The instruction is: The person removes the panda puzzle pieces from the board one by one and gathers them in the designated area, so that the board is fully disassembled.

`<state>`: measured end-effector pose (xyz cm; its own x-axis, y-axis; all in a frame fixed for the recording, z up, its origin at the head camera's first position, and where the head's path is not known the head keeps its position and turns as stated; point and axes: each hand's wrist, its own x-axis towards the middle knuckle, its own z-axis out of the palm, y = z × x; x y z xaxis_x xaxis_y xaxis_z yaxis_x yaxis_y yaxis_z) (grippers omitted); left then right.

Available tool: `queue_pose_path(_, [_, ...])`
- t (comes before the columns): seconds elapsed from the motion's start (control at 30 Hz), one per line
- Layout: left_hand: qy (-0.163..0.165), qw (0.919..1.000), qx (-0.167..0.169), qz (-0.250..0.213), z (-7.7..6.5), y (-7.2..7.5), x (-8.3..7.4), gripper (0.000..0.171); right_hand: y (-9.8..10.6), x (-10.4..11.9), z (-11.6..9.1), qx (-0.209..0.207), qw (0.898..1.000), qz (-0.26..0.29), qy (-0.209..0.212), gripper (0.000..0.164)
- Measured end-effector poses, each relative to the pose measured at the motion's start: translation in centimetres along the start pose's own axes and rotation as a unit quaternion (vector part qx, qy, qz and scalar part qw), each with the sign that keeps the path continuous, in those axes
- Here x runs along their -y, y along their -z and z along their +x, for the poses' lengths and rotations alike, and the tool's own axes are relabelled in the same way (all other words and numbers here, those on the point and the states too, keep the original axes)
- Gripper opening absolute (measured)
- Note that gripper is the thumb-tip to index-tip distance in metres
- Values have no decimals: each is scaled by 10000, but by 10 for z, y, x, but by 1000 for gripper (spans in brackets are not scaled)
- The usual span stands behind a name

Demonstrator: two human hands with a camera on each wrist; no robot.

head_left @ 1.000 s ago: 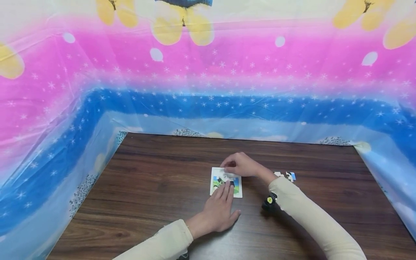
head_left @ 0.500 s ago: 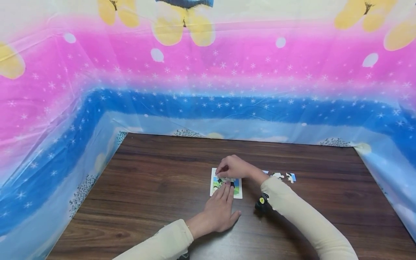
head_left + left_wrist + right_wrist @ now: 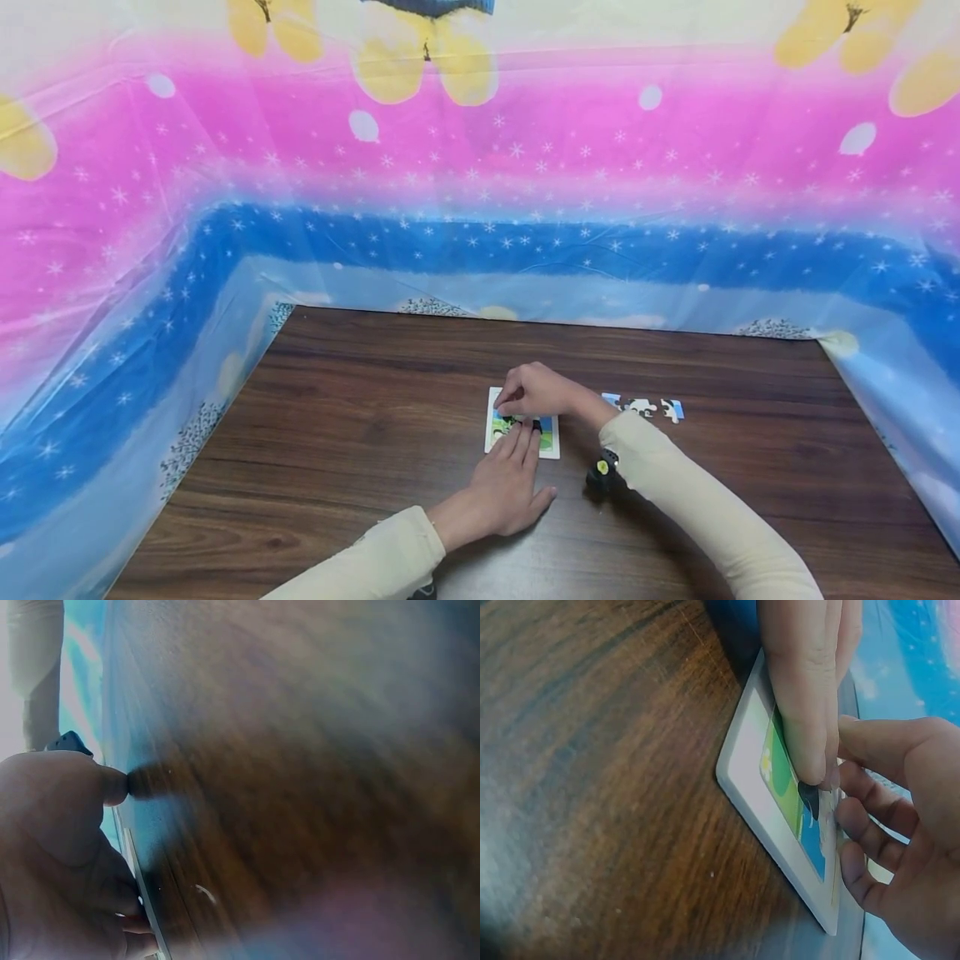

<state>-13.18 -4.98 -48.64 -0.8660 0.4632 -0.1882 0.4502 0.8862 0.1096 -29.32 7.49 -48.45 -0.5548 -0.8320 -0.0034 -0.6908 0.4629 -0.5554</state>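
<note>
A small jigsaw puzzle in a white frame (image 3: pixel 552 453) lies flat, its picture showing blue, green and a black-and-white figure. My left hand (image 3: pixel 504 492) rests with straight fingers on the puzzle's near part, thumb out to the side on the tabletop. Over the far left part of the picture, my right hand (image 3: pixel 543 390) bends its fingers and thumb down to the surface. In the right wrist view, the right thumb and fingertips (image 3: pixel 849 814) pinch at a pale puzzle piece (image 3: pixel 826 817) beside the left fingertips; most of that piece is hidden.
Several loose puzzle pieces (image 3: pixel 641 407) lie to the right of the frame, behind the right wrist. The dark wooden table (image 3: pixel 337 433) extends all around. A patterned cloth (image 3: pixel 420 242) stands along its back and sides.
My right hand has shifted left across the far part of the puzzle and lowered over it. More loose pieces show behind its wrist. The left hand has stayed in place.
</note>
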Motion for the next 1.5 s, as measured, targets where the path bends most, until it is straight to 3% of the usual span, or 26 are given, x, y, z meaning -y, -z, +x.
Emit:
queue_pose_path(0.6, [-136,9998,-17,135,3,1,-2,79,8,-2,-8,136,9972,740,-13,7])
queue_pose_path(0.87, [-208,9997,-25,149,6,3,0,79,21,-4,-17,-263,9952,942,-92,15])
queue_pose_path(1.17, [-103,9994,3,322,5,6,1,82,47,-5,-53,-846,9934,503,-595,18])
queue_pose_path(1.5, [-61,9996,-18,281,4,5,0,83,58,-21,-112,-873,9899,424,-1035,20])
